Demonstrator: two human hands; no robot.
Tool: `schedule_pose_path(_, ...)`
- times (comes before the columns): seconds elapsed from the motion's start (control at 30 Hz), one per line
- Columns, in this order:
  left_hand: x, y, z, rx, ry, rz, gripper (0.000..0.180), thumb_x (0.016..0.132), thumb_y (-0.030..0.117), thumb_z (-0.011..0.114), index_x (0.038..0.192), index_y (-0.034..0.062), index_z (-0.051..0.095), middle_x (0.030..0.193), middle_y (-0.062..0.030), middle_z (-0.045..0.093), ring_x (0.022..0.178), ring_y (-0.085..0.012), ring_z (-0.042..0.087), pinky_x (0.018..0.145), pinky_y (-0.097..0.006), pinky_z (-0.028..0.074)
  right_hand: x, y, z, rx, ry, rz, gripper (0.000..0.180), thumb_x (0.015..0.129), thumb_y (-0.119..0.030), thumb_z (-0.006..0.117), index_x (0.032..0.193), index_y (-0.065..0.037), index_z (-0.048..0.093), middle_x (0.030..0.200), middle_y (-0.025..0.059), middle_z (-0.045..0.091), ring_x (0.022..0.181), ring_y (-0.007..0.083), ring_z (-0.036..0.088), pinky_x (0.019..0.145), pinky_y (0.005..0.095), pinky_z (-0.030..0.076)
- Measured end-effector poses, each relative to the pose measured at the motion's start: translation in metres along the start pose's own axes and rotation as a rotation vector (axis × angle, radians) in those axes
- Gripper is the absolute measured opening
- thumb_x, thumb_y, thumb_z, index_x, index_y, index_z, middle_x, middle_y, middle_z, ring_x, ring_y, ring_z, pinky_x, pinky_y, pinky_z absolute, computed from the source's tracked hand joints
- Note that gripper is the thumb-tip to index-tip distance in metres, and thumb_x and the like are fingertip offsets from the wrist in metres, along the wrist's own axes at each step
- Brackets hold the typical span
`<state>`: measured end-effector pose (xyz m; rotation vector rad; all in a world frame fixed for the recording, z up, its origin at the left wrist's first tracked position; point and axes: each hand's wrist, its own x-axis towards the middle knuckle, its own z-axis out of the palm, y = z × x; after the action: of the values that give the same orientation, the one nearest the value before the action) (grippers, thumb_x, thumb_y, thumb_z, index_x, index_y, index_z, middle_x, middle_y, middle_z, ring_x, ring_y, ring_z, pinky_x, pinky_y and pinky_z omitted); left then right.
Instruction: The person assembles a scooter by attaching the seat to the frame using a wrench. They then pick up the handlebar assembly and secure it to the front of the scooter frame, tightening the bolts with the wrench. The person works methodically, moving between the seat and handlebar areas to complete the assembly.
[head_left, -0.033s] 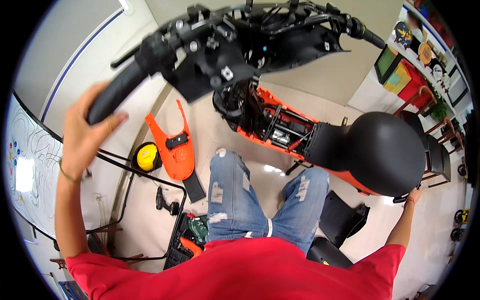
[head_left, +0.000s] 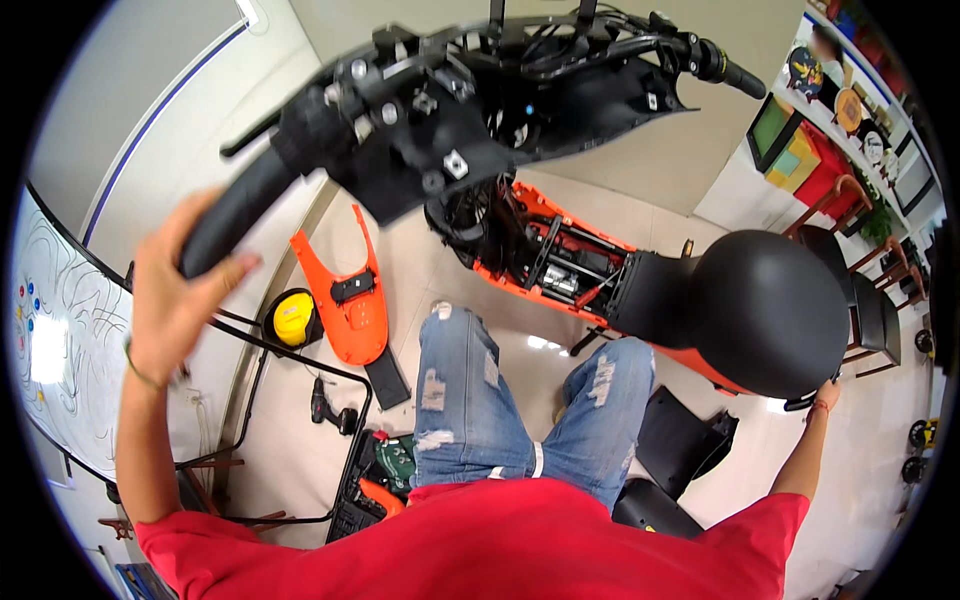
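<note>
A scooter with orange body panels (head_left: 690,365) and a black seat (head_left: 770,310) stands across in front of me. Its black handlebar (head_left: 420,90) spans the top of the view, with bare brackets and cables showing. My left hand (head_left: 178,290) is wrapped round the end of the left handlebar grip (head_left: 235,210), thumb stretched out beneath it. My right hand (head_left: 828,392) reaches behind the seat to a black grab rail (head_left: 800,404) and seems closed on it; its fingers are mostly hidden. Ahead of the seat the frame is uncovered, showing inner parts (head_left: 560,278).
An orange panel (head_left: 355,310), a yellow hard hat (head_left: 293,318) and a cordless drill (head_left: 330,408) lie on the floor at left, near a black metal frame (head_left: 300,355). Black panels (head_left: 680,440) lie at right. Chairs (head_left: 875,310) stand beyond the seat. A person (head_left: 828,60) is far right.
The left end of the handlebar has come slightly nearer to me, my left hand moving with it. My right hand stays behind the seat, shifted only slightly.
</note>
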<state>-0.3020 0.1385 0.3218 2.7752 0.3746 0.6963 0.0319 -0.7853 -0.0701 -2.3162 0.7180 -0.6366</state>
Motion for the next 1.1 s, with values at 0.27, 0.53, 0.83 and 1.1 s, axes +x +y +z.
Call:
schedule_pose_path(0.27,-0.075,0.062,0.028,-0.151,0.017,0.203,0.059,0.073,0.025,0.074,0.118,-0.0081,0.054,0.084,-0.0158,0.065,0.066,-0.0239,0.064,0.064,-0.031,0.050,-0.059,-0.133,-0.091,0.174,0.379,-0.219,0.035,0.089,-0.027,0.061,0.109,0.002,0.066,0.101,0.0100,0.068,0.092,0.0194,0.061,0.083,0.0331,0.047)
schedule_pose_path(0.53,-0.119,0.037,0.092,-0.501,0.537,-0.078,0.089,0.074,0.074,0.060,0.113,-0.0059,0.054,0.087,-0.0075,0.058,0.061,-0.0077,0.052,0.053,-0.019,0.040,-0.315,-0.445,-0.029,1.016,-0.792,-0.167,0.015,0.091,-0.010,0.061,0.105,-0.005,0.063,0.074,-0.0005,0.054,0.054,0.0009,0.037,0.045,0.0166,0.025)
schedule_pose_path(0.83,-0.124,0.031,0.151,-0.891,0.313,0.003,0.075,0.075,0.049,0.075,0.120,-0.0029,0.046,0.093,-0.0098,0.055,0.067,-0.0145,0.051,0.061,-0.028,0.040,-0.387,-0.544,0.023,1.408,-1.352,-0.163,0.054,0.101,-0.039,0.042,0.141,-0.003,0.035,0.077,0.0085,0.064,0.040,0.0033,0.028,0.039,0.0196,0.020)
schedule_pose_path(1.1,-0.058,0.047,0.185,-1.221,0.089,-0.280,0.029,0.100,0.020,0.048,0.113,-0.0052,0.055,0.101,-0.0140,0.061,0.093,-0.0199,0.058,0.084,-0.034,0.046,-0.394,-0.574,0.031,1.367,-1.359,-0.061,0.022,0.093,-0.023,0.059,0.095,-0.011,0.041,0.084,0.0144,0.067,0.042,0.0011,0.030,0.037,0.0192,0.020)
